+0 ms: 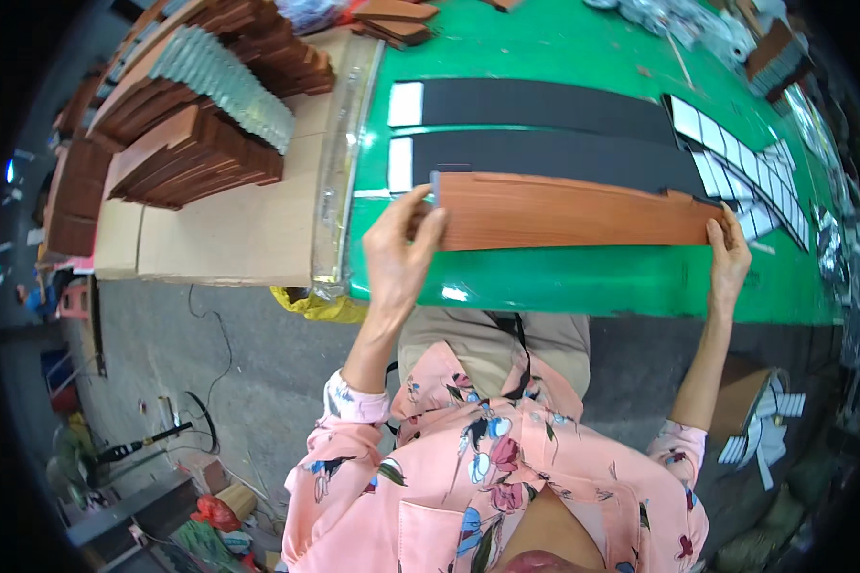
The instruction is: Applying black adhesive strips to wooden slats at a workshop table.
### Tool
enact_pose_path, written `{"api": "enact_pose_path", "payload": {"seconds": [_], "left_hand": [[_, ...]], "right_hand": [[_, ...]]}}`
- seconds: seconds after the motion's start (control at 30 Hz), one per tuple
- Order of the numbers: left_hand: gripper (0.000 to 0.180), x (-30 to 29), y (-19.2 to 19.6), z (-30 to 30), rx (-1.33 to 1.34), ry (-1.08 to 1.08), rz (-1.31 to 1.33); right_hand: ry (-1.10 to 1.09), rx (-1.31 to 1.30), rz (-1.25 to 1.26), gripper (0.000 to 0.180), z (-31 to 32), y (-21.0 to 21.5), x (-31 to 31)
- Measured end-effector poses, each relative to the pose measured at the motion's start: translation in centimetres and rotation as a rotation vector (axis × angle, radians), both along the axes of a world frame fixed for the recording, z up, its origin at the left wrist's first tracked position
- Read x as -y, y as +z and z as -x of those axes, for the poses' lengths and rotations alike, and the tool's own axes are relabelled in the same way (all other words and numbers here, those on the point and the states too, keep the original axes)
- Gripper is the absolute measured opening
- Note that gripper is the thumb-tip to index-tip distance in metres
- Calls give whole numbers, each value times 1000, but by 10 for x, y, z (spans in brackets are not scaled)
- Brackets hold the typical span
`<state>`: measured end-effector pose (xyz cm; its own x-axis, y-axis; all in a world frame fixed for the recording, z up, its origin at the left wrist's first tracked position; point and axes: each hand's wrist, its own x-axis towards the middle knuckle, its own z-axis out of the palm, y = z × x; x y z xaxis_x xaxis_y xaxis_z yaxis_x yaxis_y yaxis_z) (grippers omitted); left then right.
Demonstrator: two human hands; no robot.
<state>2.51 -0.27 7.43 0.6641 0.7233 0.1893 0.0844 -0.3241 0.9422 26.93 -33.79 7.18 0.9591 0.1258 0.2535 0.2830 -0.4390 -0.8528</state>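
A long reddish-brown wooden board (573, 215) spans the gap between my two hands, over the near part of the green table. My left hand (398, 244) grips its left end, thumb and fingers closed around the edge near a pale strip. At the other end, my right hand (728, 253) pinches the board's right corner between thumb and fingers. Just behind the board lie two long black strips (545, 105), each with a white left end. The nearer one is partly hidden by the board.
Stacked brown wooden pieces (196, 158) stand on cardboard (248, 224) at the left. White-and-black strips (736, 153) lie crossed on the green table (545, 48) at the right. Clear plastic bags (683, 29) sit at the back right. A box with white strips (750, 406) stands below, at the right.
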Motion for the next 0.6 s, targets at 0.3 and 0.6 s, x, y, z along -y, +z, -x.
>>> {"api": "enact_pose_path", "payload": {"seconds": [0.3,0.6], "left_hand": [[36,-14,-16,-30,-200,-179,-339],[81,-46,-26,-31,-431,-404,620]], "right_hand": [[37,-102,242,42,-29,-24,28],[112,-706,18,68,-36,-8,-1]]}}
